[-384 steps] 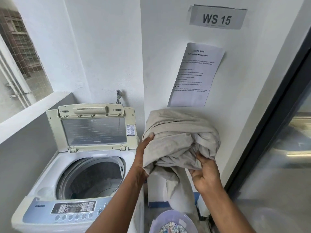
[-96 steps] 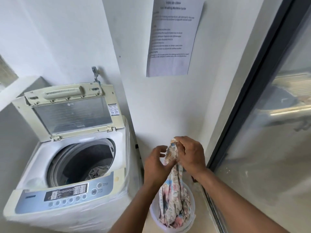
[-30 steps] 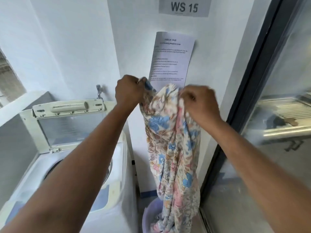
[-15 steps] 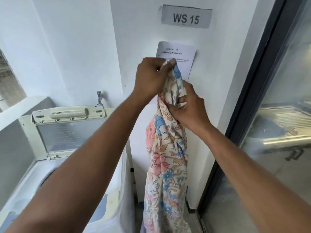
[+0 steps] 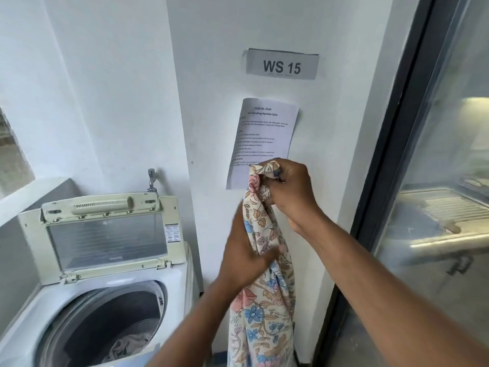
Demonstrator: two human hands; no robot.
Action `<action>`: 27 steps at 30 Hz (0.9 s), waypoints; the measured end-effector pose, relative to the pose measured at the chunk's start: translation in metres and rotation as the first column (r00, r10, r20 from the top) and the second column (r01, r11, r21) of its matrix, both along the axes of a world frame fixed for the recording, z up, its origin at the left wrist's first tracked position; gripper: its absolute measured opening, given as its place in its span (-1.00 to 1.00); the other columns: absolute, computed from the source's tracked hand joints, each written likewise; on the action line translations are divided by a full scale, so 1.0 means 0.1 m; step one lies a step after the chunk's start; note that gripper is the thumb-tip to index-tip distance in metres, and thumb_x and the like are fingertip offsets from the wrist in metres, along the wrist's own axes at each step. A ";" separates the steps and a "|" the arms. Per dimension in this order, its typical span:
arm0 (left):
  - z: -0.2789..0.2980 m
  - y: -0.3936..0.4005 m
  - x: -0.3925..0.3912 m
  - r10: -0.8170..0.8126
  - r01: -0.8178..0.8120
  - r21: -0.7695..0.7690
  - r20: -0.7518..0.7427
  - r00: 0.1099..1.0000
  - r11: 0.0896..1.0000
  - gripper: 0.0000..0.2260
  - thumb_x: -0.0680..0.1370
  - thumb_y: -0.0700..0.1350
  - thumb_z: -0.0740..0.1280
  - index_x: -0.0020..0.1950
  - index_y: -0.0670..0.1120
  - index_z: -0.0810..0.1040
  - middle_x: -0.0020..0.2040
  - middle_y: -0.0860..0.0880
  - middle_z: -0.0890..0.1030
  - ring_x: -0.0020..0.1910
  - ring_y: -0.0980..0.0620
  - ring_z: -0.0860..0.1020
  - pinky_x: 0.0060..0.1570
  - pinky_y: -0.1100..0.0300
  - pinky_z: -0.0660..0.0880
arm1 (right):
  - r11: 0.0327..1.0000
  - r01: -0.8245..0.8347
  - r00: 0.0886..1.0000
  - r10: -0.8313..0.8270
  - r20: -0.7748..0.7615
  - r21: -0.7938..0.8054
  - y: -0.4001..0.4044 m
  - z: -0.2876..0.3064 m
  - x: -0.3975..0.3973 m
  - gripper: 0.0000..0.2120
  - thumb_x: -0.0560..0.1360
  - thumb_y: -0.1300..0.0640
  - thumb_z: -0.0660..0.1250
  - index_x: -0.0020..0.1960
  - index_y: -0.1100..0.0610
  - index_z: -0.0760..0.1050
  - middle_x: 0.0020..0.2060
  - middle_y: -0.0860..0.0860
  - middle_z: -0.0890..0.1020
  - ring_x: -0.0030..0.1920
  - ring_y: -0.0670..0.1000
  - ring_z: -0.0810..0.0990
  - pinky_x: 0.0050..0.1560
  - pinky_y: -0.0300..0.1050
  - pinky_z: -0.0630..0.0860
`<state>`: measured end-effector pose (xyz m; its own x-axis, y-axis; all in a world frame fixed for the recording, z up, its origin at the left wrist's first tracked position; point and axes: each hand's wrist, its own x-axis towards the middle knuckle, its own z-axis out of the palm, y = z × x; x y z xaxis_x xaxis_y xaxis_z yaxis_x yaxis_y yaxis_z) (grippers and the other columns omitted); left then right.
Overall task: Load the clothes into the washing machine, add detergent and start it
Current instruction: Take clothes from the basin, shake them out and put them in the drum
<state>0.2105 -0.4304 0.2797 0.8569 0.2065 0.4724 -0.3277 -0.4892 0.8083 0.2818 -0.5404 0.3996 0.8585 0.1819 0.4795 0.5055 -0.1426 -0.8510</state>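
The washing machine [image 5: 105,287] stands open at lower left, its lid [image 5: 105,234] upright and pale cloth [image 5: 124,348] in the drum. We hold the floral cloth [image 5: 264,300] beside it against the wall: our right hand [image 5: 288,194] grips its top, our left hand [image 5: 246,255], lower than half a second ago, clasps its middle. A sign [image 5: 281,67] reads "WS 15" above a printed sheet [image 5: 264,133].

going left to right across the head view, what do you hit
washing machine → left hand → floral cloth → right hand → dark door frame → glass door
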 end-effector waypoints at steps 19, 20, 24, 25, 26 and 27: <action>1.41 0.49 0.44 0.164 -0.182 0.243 0.093 0.982 0.953 -0.63 0.32 -0.23 0.30 0.01 -0.02 0.79 -0.12 0.01 0.79 -0.13 0.05 0.73 -0.09 0.14 0.64 | 0.684 0.334 0.937 -0.168 0.305 -0.649 -0.69 -0.26 -0.06 0.00 0.33 0.13 0.52 0.66 -0.06 0.12 0.51 0.03 0.31 0.46 0.17 0.31 0.37 0.19 0.42; 1.52 0.46 0.45 0.175 -0.200 0.264 0.115 0.978 0.944 -0.63 0.31 -0.20 0.28 -0.02 -0.02 0.79 -0.15 -0.01 0.78 -0.14 0.01 0.73 -0.12 0.12 0.64 | 0.660 0.317 0.936 -0.104 0.336 -0.681 -0.61 -0.17 -0.12 0.11 0.33 0.04 0.54 0.68 -0.10 -0.06 0.57 0.02 0.21 0.52 0.17 0.24 0.42 0.23 0.38; 1.89 0.29 0.47 0.193 -0.261 0.321 0.228 0.954 0.910 -0.86 0.30 -0.15 0.28 -0.29 -0.09 0.64 -0.43 -0.09 0.57 -0.17 -0.18 0.71 -0.31 0.11 0.48 | 0.839 0.041 0.975 0.086 0.207 -0.542 -0.31 0.03 -0.22 0.21 0.33 -0.19 0.55 0.64 -0.28 -0.29 0.53 -0.03 0.41 0.38 0.14 0.54 0.27 0.16 0.56; 1.96 0.23 0.48 0.194 -0.274 0.324 0.259 0.946 0.905 -0.87 0.33 -0.15 0.29 -0.29 -0.12 0.63 -0.43 -0.09 0.57 -0.19 -0.18 0.70 -0.30 0.07 0.51 | 0.893 -0.007 0.982 0.093 0.167 -0.450 -0.25 0.03 -0.23 0.19 0.34 -0.18 0.58 0.65 -0.25 -0.22 0.42 -0.05 0.54 0.30 0.09 0.61 0.24 0.09 0.59; 2.01 0.17 0.47 0.183 -0.275 0.323 0.288 0.940 0.905 -0.86 0.36 -0.15 0.31 -0.26 -0.12 0.66 -0.39 -0.07 0.62 -0.19 -0.15 0.70 -0.27 0.04 0.54 | 0.928 0.006 0.985 0.058 0.161 -0.372 -0.18 0.02 -0.24 0.15 0.35 -0.16 0.60 0.66 -0.18 -0.12 0.33 -0.07 0.61 0.23 0.04 0.65 0.22 0.02 0.60; 2.06 0.11 0.46 0.167 -0.270 0.319 0.314 0.935 0.909 -0.85 0.38 -0.14 0.32 -0.22 -0.10 0.69 -0.36 -0.05 0.65 -0.18 -0.12 0.71 -0.24 0.05 0.56 | 0.949 0.058 0.984 -0.001 0.178 -0.311 -0.12 0.02 -0.22 0.09 0.36 -0.15 0.61 0.65 -0.10 -0.03 0.27 -0.07 0.65 0.19 0.01 0.66 0.20 -0.05 0.59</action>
